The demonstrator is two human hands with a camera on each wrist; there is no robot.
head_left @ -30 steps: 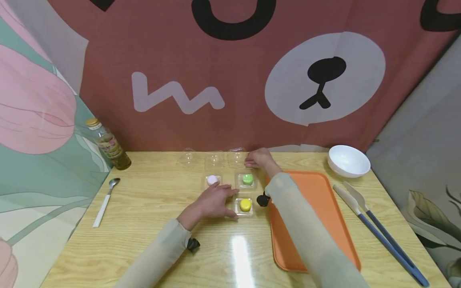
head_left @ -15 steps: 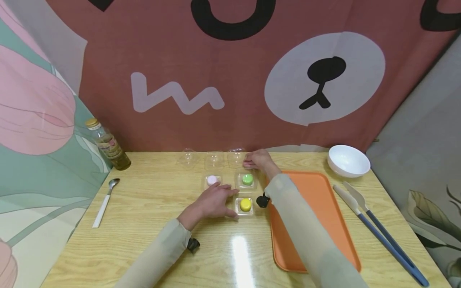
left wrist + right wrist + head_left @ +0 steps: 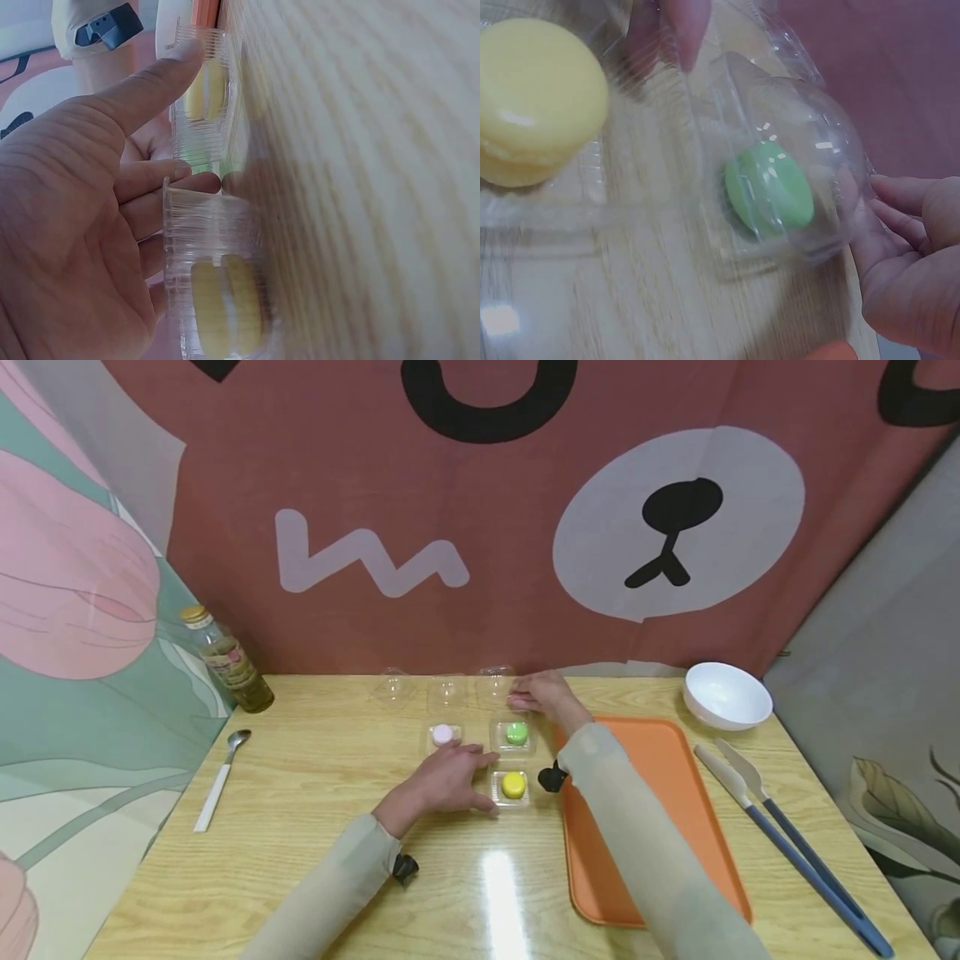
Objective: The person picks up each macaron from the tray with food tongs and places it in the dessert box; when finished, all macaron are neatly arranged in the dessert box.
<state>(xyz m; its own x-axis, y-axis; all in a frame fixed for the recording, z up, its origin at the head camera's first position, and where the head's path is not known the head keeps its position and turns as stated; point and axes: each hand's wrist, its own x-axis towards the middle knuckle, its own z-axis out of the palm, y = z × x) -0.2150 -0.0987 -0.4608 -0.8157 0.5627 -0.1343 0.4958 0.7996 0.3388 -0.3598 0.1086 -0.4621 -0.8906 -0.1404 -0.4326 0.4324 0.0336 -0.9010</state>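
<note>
My right hand point(image 3: 546, 695) pinches the edge of a clear plastic lid point(image 3: 821, 142) that stands raised behind the green macaron point(image 3: 517, 733). In the right wrist view, thumb and fingers meet at the lid's outer side. My left hand point(image 3: 450, 777) spreads low over the table, its thumb and index fingertip at the near side of the clear box point(image 3: 202, 142) around a yellow macaron point(image 3: 513, 785). Beneath the left palm, another yellow macaron point(image 3: 229, 307) shows in its own clear box, hidden from the head view. A pink macaron point(image 3: 442, 734) peeks out past the left knuckles.
Two more clear lids, one point(image 3: 392, 687) further left and one point(image 3: 447, 691) in the middle, stand along the back. An orange tray point(image 3: 690, 827) lies under the right forearm. Around it are a white bowl point(image 3: 726, 695), tongs point(image 3: 806, 860), a spoon point(image 3: 222, 781) and a bottle point(image 3: 228, 664).
</note>
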